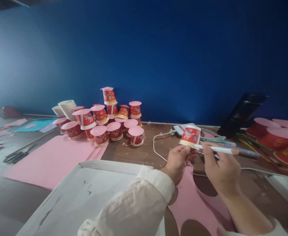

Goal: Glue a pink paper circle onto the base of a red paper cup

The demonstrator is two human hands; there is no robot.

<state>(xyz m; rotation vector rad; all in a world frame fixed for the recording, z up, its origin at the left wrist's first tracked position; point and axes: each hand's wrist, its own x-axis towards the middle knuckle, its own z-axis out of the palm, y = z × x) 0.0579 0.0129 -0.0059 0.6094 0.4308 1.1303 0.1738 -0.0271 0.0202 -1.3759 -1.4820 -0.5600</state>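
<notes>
- Red paper cup (190, 136) sits upside down, pinched at its rim by left hand (177, 160), above the table (134, 154) near the white cable (158, 147).
- Right hand (222, 168) is closed around a white marker (217, 149), tip at the cup.
- Pink paper (195, 203) with cut-out circles lies below both hands.
- Stack of pink-capped red cups (104, 121) stands back left, well apart.
</notes>
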